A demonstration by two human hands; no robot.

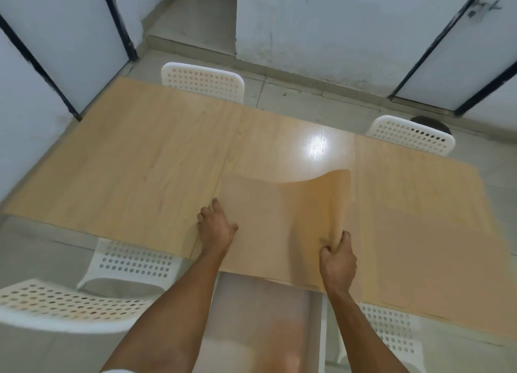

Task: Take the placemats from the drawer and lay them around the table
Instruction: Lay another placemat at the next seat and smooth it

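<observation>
A tan, wood-coloured placemat [268, 227] lies at the near edge of the wooden table [293, 137]. Its left part is flat, while its right side is lifted and curls upward. My left hand [215, 227] presses flat on the mat's left edge with straight fingers. My right hand [337, 260] grips the raised right edge near the table's front. Similar matte sheets cover the table's left part [126, 160] and right part [425, 219]. Whether they are placemats I cannot tell.
White perforated chairs stand around the table: two on the far side [204, 81] [411, 135], two near left [131, 260] [56, 302] and one near right [391, 328]. A pale blurred box shape [265, 311] sits below the table edge between my arms. Walls and doors enclose the room.
</observation>
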